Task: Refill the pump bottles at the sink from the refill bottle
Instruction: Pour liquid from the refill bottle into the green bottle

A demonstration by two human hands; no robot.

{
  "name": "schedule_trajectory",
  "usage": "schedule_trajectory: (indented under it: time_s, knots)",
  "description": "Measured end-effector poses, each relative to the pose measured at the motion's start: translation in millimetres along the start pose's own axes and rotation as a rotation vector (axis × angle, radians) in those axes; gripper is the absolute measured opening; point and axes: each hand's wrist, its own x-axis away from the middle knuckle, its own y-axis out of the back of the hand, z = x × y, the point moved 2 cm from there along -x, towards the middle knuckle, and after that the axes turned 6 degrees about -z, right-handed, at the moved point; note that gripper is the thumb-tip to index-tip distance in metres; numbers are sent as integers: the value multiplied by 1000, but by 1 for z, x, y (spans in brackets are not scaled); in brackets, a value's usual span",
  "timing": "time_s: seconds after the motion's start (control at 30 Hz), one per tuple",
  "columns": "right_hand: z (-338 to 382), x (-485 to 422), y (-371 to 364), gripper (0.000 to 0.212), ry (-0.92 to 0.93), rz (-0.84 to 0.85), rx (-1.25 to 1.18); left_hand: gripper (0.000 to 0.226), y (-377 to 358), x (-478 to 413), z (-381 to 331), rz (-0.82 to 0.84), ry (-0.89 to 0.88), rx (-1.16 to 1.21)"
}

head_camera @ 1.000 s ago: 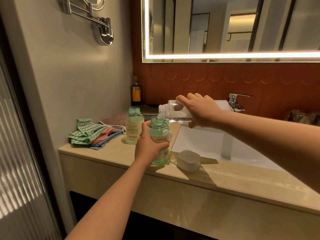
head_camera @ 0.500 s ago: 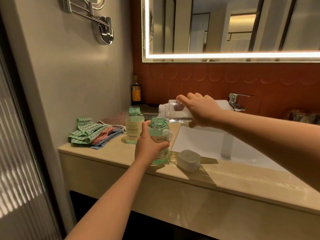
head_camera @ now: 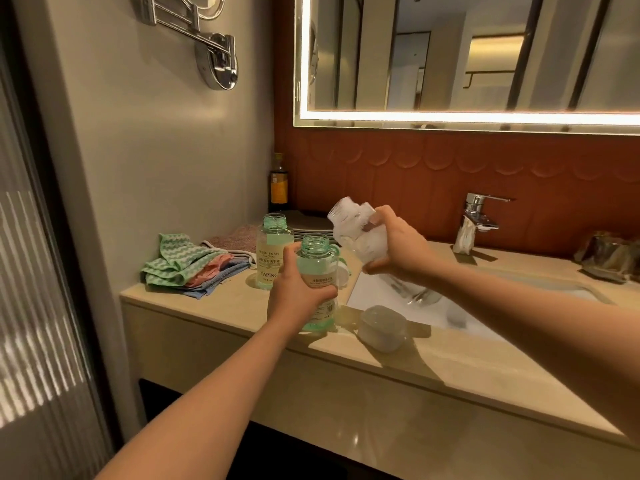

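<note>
My left hand [head_camera: 298,289] grips a green pump bottle [head_camera: 317,261] that stands on the counter with its neck open and no pump on it. A second green bottle [head_camera: 273,252], also uncapped and labelled YAPING, stands just behind it to the left. My right hand [head_camera: 394,251] holds the clear refill bottle [head_camera: 356,230], tilted with its mouth up and to the left, above and right of the near bottle's neck. Nothing pours from it.
A white lid-like container [head_camera: 381,327] lies on the counter edge by the white sink basin [head_camera: 377,296]. Folded cloths [head_camera: 187,265] lie at the left, a dark bottle [head_camera: 278,183] and plates [head_camera: 308,225] stand in the corner. The chrome tap [head_camera: 476,216] is at the back.
My right hand has swung the refill bottle from lying level over the near bottle's neck to tilted mouth-upward, slightly further right. My left hand has kept its hold.
</note>
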Motion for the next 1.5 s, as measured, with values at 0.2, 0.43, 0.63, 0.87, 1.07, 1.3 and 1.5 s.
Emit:
schedule_trajectory:
  time_s: [0.2,0.43,0.63,0.87,1.07,1.3,1.5]
  knots:
    - [-11,-2,-22,73,-113,-39,-399,86,34,-21,17,-69,10,-52]
    - [-11,-18,-39,72,-180,-74,-623,89,73,-52,47,-147,52,-161]
    - [-6,-18,-55,75,-251,-103,-783,100,83,-72,55,-107,95,-123]
    - [-5,-12,-57,76,-245,-95,-820,74,63,-49,25,-451,-189,-450]
    - [-7,-9,-54,78,-241,-104,-813,81,17,-54,19,-218,-85,-249]
    - [-4,-8,-53,78,-201,-102,-776,101,-1,-88,20,-227,50,-213]
    - [-6,-8,-52,81,-189,-85,-753,110,-11,-108,20,-230,145,-190]
